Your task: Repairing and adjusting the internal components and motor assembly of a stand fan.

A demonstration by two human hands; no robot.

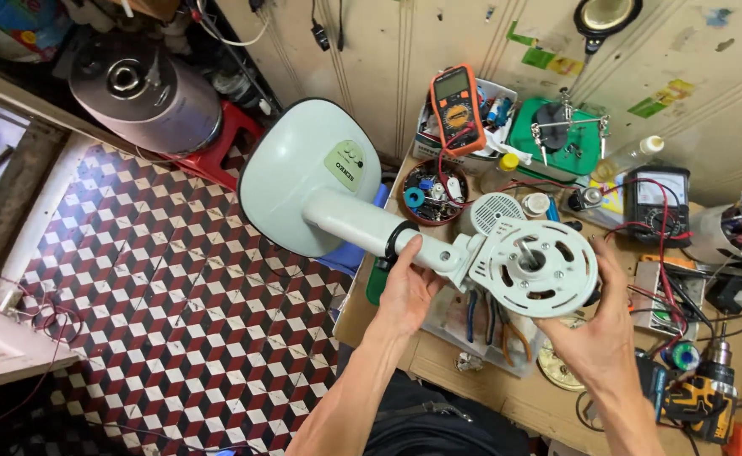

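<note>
A person holds a pale fan stand (362, 198) in the air over the left edge of a cluttered wooden tabletop (472, 371). The left hand (409, 287) has its fingers curled shut around the stand's neck, just below a black ring. The right hand (599, 325) cups the round slotted motor plate (540, 266) from beneath, fingers wrapped around its rim. An orange multimeter (458, 105) sits near the far edge. A yellow drill (704, 397) lies at the right edge.
</note>
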